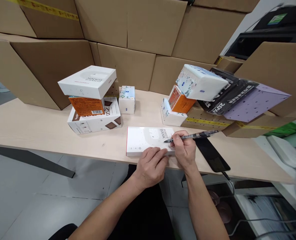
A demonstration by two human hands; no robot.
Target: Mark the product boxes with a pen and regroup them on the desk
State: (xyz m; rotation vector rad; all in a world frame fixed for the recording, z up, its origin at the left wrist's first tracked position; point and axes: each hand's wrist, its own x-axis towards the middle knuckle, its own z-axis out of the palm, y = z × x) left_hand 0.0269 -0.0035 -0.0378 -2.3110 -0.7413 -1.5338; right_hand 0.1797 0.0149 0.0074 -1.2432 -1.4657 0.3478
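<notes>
A white power bank box [142, 137] lies flat near the table's front edge, its printed face up. Curled over the box's near edge, my left hand [151, 166] presses on it with bent fingers; its thumb is mostly hidden. My right hand [185, 151] is closed around a dark pen [200, 134] and rests at the box's right end. The pen tip points left, at or just above the box's top beside the printed lettering; contact cannot be made out. A black phone [211, 155] lies right of my right hand, a cable plugged into its near end.
On the left, another power bank box [87, 80] tops an orange box [87, 106] and a white carton [95, 123]. A tissue pack [127, 100] stands beside them. Stacked packs and a purple box [255, 101] stand right. Cardboard boxes [127, 66] wall the back.
</notes>
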